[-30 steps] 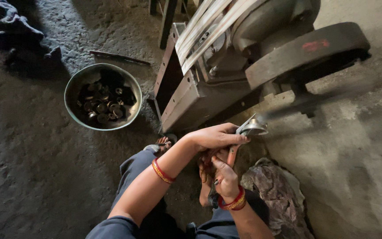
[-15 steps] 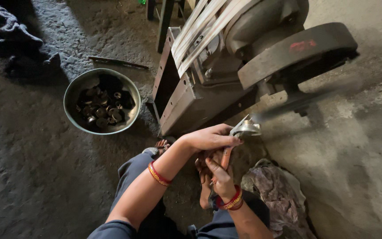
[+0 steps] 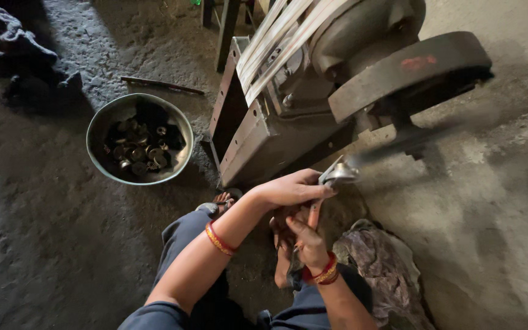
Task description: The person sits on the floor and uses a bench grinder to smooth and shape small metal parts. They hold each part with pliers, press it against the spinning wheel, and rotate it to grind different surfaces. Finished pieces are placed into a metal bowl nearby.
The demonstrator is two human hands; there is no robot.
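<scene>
While left hand (image 3: 291, 189) pinches shiny metal piece (image 3: 337, 174), right hand (image 3: 304, 235) grips, perhaps, wooden handle (image 3: 314, 214).

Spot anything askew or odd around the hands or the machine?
Nothing is spilled or broken. The left hand presses a small metal part toward the machine's blurred, seemingly spinning end, bare fingers close. A crumpled rag lies beside the right hand.

The small metal part (image 3: 337, 174) is partly hidden by the left hand (image 3: 288, 189), and a streak beside it is blurred. The machine (image 3: 337, 79) is cut off by the top edge (its belt too). The pieces in the metal bowl (image 3: 102, 125) are too small to be told apart.
</scene>
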